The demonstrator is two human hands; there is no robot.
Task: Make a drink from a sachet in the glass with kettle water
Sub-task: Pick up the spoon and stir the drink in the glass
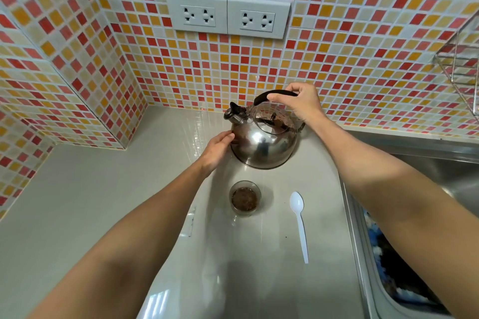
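Powder was already in the glass [245, 198] at six o'clock of the kettle [264, 141], right hand [300, 102] clasped round its handle, left hand [220, 146] flat against its side, pouring and stirring left.

Wire rack [464, 65] and sink [440, 189] cut by right edge; kettle handle [261, 97] partly under right hand [300, 101].
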